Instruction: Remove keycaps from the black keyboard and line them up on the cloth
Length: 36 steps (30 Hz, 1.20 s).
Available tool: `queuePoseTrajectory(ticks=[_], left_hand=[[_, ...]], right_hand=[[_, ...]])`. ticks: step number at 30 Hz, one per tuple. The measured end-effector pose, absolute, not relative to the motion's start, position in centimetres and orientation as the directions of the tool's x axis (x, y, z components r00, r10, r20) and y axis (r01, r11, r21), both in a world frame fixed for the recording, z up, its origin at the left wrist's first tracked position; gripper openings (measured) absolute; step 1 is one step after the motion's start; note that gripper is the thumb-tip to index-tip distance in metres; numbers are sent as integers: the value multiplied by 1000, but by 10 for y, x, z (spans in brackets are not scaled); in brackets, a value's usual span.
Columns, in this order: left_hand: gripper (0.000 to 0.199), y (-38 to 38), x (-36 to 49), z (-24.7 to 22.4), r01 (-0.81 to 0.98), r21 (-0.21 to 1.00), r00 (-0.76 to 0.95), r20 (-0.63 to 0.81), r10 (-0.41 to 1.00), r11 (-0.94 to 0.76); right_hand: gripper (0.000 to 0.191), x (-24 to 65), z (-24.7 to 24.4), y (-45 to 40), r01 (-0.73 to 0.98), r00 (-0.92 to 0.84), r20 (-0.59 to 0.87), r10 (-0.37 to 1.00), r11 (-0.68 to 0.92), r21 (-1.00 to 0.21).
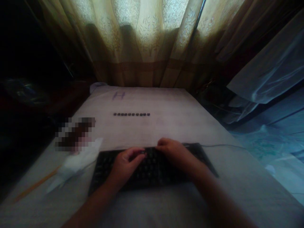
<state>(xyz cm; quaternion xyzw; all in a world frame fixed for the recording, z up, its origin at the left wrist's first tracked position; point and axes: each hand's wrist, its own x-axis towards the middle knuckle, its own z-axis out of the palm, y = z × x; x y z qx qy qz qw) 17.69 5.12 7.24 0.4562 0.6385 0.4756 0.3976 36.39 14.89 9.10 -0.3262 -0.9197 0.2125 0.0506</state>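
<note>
Head view showed your left hand (127, 162) pinching a small dark piece (142, 152) between thumb and finger, probably for fine control, above the keyboard (148, 169) on the worktop (180, 117). Your right hand (169, 150) curled at its far edge, perhaps steadying it; I couldn't tell whether it gripped anything. Beyond, a row of small black pieces (133, 114) was evenly spaced, likely keeping each distinct.
</note>
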Motion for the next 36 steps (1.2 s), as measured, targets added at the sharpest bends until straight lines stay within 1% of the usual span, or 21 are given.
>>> queuePoseTrajectory(ticks=[3,6,8,12,14,18,21,25,27,30,32,33,34,36], left_hand=[[24,51,177,73,222,967,-266,-61,962,123],[23,50,177,73,227,967,-261,-51,964,112],[23,50,177,72,221,970,-260,-43,965,103],[22,50,176,71,180,981,-215,-28,976,68],[23,50,175,71,184,981,-196,-31,980,67],[25,51,173,69,246,967,-186,-14,982,60],[27,51,173,67,291,956,-162,11,987,37],[31,51,167,72,364,931,-114,20,993,23],[34,52,155,77,439,898,-137,19,990,43],[35,56,127,83,577,812,-237,65,969,87],[37,61,107,84,650,750,-310,122,943,117],[38,64,98,82,668,729,-340,120,933,150],[39,66,91,80,671,718,-359,98,928,184],[41,70,80,74,658,716,-378,46,925,233]], right_hand=[[25,365,92,150,562,-806,-11,592,758,-332],[24,363,94,147,551,-808,44,587,781,-293],[24,360,97,142,502,-818,117,563,798,-332],[26,352,99,128,312,-814,300,498,810,-496],[26,347,96,122,269,-795,354,492,809,-522],[24,338,83,117,281,-728,416,545,791,-543],[24,335,78,115,272,-692,415,590,746,-608],[23,338,84,118,235,-661,399,636,680,-695],[20,340,91,130,260,-631,392,669,659,-706],[17,341,100,170,376,-575,348,741,617,-692],[18,337,99,207,510,-534,301,790,585,-631],[18,333,97,226,598,-501,261,825,548,-585],[19,329,93,244,680,-474,197,858,499,-537],[19,320,82,276,730,-445,163,881,462,-504]])
